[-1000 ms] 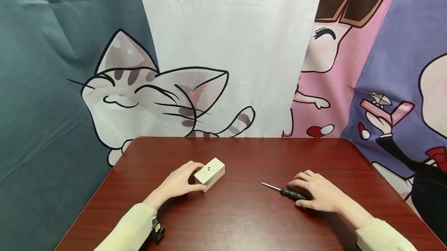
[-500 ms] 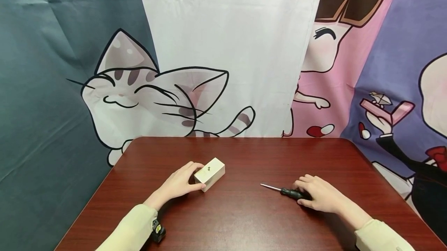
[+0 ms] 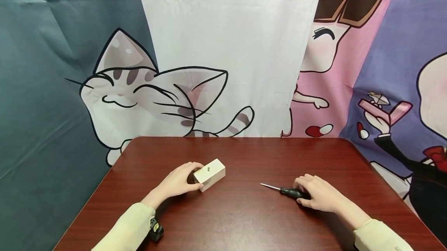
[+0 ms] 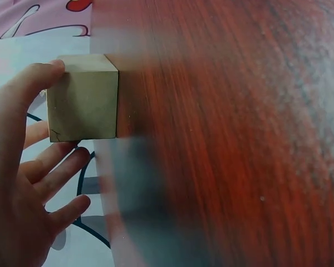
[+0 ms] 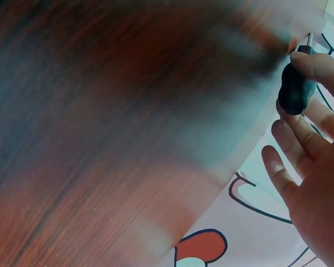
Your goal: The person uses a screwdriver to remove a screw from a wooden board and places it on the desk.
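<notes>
A pale rectangular block stands on the table, with small dark marks on its top face. My left hand holds it by its near-left end, thumb on the front side and forefinger behind. The left wrist view shows the thumb against the edge of the block and the other fingers spread beside it. Further right lies a screwdriver with a black handle, its metal shaft pointing left. My right hand pinches the handle between thumb and fingers. Seen from the right wrist, the handle sits at the thumb tip.
The brown wooden table extends under both hands. Behind its far edge hangs a cloth backdrop printed with cartoon figures. A small black device is worn at the left wrist.
The right fingers have drawn back slightly along the screwdriver handle. The block has turned a little in the left hand. The head view has shifted very slightly.
</notes>
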The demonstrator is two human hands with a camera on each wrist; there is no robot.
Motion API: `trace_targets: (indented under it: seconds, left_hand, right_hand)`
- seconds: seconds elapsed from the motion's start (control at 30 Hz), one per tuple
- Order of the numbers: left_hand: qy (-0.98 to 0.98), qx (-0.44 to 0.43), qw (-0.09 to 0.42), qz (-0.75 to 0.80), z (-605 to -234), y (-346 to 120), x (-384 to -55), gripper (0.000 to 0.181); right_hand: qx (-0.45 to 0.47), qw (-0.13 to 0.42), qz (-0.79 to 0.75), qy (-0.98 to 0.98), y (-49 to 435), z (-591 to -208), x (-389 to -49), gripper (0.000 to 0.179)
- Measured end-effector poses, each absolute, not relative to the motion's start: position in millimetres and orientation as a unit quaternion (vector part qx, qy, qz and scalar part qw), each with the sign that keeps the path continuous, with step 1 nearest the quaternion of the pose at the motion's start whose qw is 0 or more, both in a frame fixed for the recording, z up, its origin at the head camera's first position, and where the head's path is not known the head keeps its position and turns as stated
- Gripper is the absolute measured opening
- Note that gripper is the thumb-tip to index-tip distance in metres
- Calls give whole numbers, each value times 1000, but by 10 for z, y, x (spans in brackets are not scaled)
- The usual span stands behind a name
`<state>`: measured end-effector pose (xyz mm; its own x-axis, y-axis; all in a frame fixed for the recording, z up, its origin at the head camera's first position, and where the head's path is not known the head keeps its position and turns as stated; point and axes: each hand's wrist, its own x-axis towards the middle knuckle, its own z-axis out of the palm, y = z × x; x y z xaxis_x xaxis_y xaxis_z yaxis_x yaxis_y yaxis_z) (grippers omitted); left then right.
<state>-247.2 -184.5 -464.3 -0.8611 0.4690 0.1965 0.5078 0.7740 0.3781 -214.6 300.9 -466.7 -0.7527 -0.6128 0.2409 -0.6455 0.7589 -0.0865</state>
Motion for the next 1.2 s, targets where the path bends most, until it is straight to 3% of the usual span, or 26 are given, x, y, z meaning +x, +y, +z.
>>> trace_targets:
  seconds: [0.87, 1.2]
  left_hand:
    - [-921, -305, 53, -235, -4627, -1847, -2477, 51]
    - [-913, -321, 38, -249, -4611, -1819, -2488, 51]
  right_hand:
    - [346, 197, 138, -907, 2931, -4574, -2200, 37]
    - [333, 181, 210, -901, 2887, -4541, -2201, 41]
